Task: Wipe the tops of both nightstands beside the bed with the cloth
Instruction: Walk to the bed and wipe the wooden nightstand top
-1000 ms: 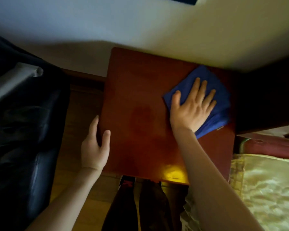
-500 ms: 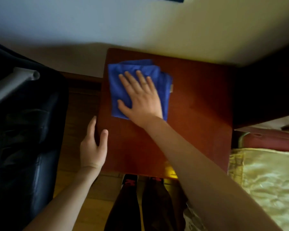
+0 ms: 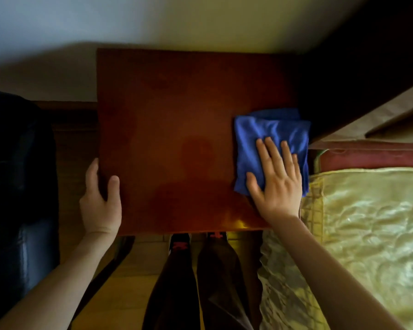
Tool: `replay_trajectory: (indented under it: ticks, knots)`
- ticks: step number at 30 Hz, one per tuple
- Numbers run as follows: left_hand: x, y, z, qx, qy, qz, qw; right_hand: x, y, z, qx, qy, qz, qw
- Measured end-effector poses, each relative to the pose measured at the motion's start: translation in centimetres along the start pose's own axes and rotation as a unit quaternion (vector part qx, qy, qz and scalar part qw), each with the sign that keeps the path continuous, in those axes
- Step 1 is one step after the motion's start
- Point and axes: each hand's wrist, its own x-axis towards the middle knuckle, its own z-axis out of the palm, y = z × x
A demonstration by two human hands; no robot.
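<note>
— Head view, looking straight down: why is the right hand (image 3: 275, 181) spread out like that instead of gripping the cloth (image 3: 270, 139)?

— Flat palm, fingers apart, pressing the folded blue cloth onto the nightstand (image 3: 177, 110). My guess is that an open hand puts even pressure over more of the cloth, so each pass covers a wider strip. The cloth sits at the right edge of the top, just beside the bed (image 3: 372, 229), slightly nearer the front than the wall.

— And the left hand (image 3: 100, 201)?

— It clasps the left front edge: thumb lying on top, fingers curled down the side. Probably bracing the nightstand so it doesn't shift under the rubbing.

— How far along?

— Hard to say. The wood shows faint blotchy patches, which could be damp marks or reflections. Only one nightstand is in sight, so the other remains to be dealt with or checked.
</note>
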Motion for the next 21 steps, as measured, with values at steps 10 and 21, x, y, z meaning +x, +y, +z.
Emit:
replay_trajectory:
  ticks: [10, 21]
  knots:
    - [0.2, 0.0, 0.0, -0.016, -0.007, 0.024, 1.0, 0.5, -0.9, -0.6, -0.068, -0.07, -0.046, 0.994]
    - [0.4, -0.3, 0.5, 0.013, 0.028, 0.014, 0.999, 17.5, -3.9, 0.0, -0.023, -0.038, 0.013, 0.999]
